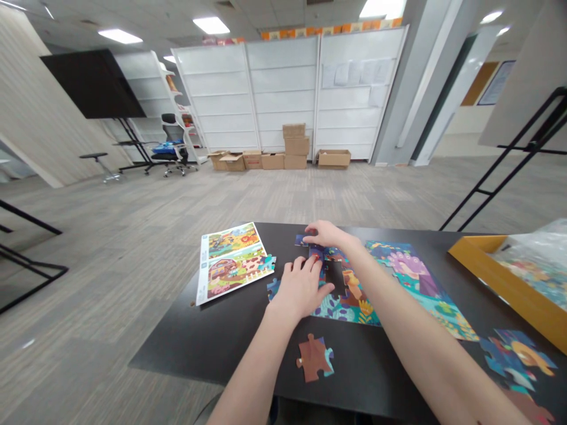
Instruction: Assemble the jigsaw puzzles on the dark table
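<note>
On the black table, a partly joined jigsaw puzzle [414, 277] shows a purple and teal picture, with a dark gap near its left part. My left hand [301, 287] lies with fingers spread over the puzzle's left side, fingertips on dark blue pieces. Just beyond it, my right hand [325, 233] has its thumb and fingers curled round a small dark blue piece [300, 240] at the upper left edge. A loose brown piece [315, 358] lies nearer me. More loose pieces [514, 354] sit at the right.
A picture sheet [234, 260] lies at the table's left, a teal piece [269, 263] at its edge. At the right stands an orange box [509, 283] with plastic-wrapped pieces. Beyond the table are cardboard boxes [295, 147], white shelves and a black stand [509, 159].
</note>
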{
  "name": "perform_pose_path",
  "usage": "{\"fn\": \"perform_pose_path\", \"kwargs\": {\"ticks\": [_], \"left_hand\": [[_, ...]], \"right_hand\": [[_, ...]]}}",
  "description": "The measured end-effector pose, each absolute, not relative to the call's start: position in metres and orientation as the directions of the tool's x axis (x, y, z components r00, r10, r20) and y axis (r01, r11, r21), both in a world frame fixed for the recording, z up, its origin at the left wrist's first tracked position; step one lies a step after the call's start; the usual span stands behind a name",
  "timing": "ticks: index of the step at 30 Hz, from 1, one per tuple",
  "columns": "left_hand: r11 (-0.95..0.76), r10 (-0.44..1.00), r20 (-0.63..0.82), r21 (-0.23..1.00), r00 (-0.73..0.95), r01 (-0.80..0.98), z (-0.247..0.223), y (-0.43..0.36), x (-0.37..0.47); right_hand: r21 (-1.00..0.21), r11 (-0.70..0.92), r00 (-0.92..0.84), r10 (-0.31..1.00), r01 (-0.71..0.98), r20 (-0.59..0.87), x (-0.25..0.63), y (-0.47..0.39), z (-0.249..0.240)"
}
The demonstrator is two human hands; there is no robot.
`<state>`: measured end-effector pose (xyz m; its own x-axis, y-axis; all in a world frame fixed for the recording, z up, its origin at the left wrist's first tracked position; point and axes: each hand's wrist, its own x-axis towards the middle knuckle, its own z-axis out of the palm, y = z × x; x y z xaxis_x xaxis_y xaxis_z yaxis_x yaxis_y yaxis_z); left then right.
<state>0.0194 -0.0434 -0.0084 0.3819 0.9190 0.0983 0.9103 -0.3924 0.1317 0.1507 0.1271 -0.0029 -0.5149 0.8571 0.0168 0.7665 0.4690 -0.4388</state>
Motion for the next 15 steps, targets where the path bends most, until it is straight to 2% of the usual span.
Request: {"fn": "perform_pose_path", "kwargs": {"ticks": [6, 15], "left_hand": [[-0.379, 0.925, 0.09, 0.124, 0.37, 0.917, -0.006, -0.042, 0.02], [-0.384, 0.921, 0.119, 0.107, 0.371, 0.917, -0.013, -0.042, 0.018]], "right_hand": [[-0.483, 0.434, -0.52, 0.852, 0.76, -0.052, 0.135, 0.137, -0.006], [-0.685, 0.332, -0.467, 0.884, 0.648, -0.013, 0.174, 0.154, 0.002]]}}
